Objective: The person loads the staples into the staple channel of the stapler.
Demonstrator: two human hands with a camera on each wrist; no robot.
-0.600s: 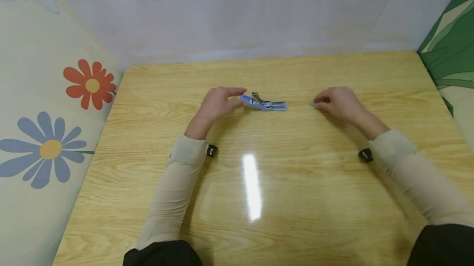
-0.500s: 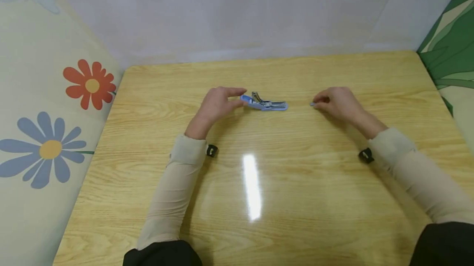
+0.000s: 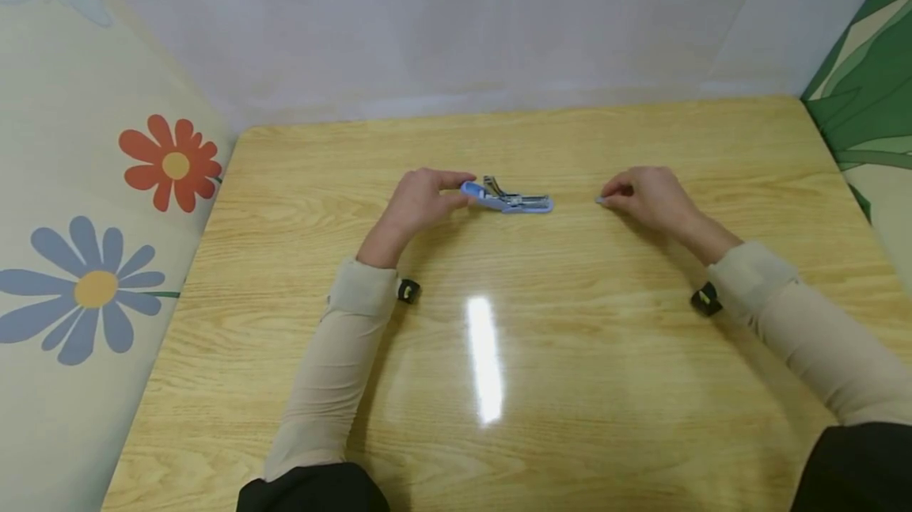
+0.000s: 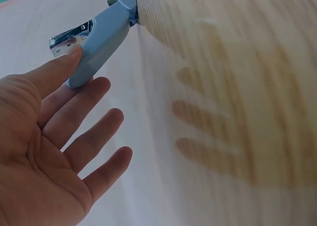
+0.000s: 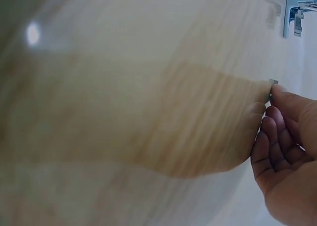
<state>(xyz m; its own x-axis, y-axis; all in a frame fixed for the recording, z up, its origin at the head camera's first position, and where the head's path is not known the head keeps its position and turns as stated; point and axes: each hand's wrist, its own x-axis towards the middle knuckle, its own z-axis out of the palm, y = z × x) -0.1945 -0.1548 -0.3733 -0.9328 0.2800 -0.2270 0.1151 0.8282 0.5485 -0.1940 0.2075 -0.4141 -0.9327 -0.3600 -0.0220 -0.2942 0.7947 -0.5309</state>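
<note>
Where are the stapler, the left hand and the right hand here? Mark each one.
Stapler (image 3: 508,203): head view, on the middle of its body.
Left hand (image 4: 43,154): left wrist view, on the palm.
Right hand (image 3: 651,194): head view, on the back.

At the top, the left wrist view is cutting off the blue stapler (image 4: 104,40), while right of centre in the head view the right hand (image 3: 651,195) is partly hiding a grey piece (image 3: 598,200) that is looking too small to name.
</note>
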